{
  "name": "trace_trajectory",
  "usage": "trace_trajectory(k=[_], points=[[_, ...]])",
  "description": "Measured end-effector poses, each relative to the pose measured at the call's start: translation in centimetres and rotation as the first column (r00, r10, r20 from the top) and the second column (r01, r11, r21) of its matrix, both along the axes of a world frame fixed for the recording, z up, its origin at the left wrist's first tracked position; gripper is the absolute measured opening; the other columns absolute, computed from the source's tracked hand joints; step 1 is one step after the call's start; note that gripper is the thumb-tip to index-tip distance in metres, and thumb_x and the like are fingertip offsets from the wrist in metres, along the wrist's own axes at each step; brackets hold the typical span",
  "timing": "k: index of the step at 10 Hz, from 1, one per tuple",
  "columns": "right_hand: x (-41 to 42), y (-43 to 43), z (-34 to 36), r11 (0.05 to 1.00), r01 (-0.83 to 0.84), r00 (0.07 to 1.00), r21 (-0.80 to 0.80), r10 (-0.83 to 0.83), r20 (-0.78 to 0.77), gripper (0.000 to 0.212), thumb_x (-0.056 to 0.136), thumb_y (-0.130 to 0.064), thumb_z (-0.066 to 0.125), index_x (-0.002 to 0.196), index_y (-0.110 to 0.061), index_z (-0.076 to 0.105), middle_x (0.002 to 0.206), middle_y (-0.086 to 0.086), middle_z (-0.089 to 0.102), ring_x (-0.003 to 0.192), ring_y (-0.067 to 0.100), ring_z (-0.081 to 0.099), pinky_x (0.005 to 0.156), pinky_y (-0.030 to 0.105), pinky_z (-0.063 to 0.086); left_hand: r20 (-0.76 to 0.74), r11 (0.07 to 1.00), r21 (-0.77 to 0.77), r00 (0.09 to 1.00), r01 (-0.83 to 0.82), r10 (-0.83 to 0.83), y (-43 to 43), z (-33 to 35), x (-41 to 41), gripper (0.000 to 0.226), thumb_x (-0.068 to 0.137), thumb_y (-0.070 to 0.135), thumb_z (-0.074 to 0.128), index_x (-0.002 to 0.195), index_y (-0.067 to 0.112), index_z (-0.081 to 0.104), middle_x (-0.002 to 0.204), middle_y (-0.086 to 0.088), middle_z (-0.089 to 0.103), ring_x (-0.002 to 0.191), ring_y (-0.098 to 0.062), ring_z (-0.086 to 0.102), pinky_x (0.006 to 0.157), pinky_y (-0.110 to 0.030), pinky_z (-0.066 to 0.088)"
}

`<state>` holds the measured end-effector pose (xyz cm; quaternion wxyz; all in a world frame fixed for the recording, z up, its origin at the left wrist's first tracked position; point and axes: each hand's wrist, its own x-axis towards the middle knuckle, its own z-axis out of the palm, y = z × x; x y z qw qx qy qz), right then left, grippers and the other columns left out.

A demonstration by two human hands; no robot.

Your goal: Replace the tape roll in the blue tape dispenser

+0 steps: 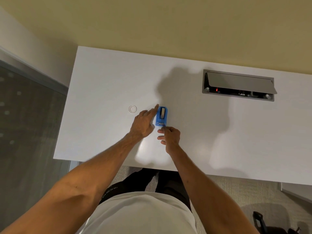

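The blue tape dispenser point(161, 116) stands on the white desk point(101, 81), its cutter end toward me. A tape roll point(163, 112) sits in its cradle. My left hand point(144, 123) lies flat against the dispenser's left side, index finger stretched along it, steadying it. My right hand point(169, 135) is just in front of the cutter, thumb and forefinger pinched together at the tape's free end near the blade. A clear, empty tape ring point(132, 109) lies on the desk to the left of my left hand.
A recessed grey cable box point(238, 85) with its lid tilted up sits at the desk's back right. The near desk edge runs just above my legs. A glass partition stands on the left, and a dark object lies on the floor at bottom right.
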<state>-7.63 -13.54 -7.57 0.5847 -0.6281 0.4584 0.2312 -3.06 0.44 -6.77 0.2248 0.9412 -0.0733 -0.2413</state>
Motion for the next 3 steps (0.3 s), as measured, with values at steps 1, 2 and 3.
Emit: trace_trajectory(k=[1,2,3], points=[[0.0,-1.1,1.3,0.965,-0.191,0.981,-0.178,0.195,0.002,0.022,0.107,-0.020,0.056,0.115,-0.009,0.073,0.106,0.007,0.083,0.084,0.032,0.082,0.088,0.047,0.068,0.018,0.997,0.068,0.999,0.029,-0.031,0.1,0.6,-0.8,0.082,0.102,0.007,0.049,0.174,0.022,0.014,0.177,-0.008,0.031,0.164,-0.035,0.031,0.133,-0.050,0.033],[-0.3,-2.2,1.9,0.800,-0.372,0.909,-0.470,0.417,-0.007,0.020,0.105,-0.020,0.057,0.117,-0.014,0.072,0.112,0.003,0.081,0.098,0.026,0.078,0.089,0.037,0.065,0.054,0.992,0.122,0.997,0.040,-0.046,-0.7,1.0,-1.7,0.077,0.106,0.018,0.047,0.174,0.021,0.012,0.181,-0.007,0.018,0.170,-0.031,0.017,0.137,-0.051,0.025],[-0.5,-3.2,3.1,0.587,-0.488,0.788,-0.646,0.615,-0.037,0.029,0.106,-0.015,0.053,0.133,-0.020,0.065,0.129,-0.001,0.072,0.117,0.021,0.070,0.097,0.034,0.057,0.082,0.989,0.142,0.996,0.032,-0.043,-1.4,1.6,-2.2,0.077,0.108,0.027,0.046,0.174,0.020,0.008,0.182,-0.007,0.011,0.171,-0.030,0.011,0.138,-0.052,0.021]])
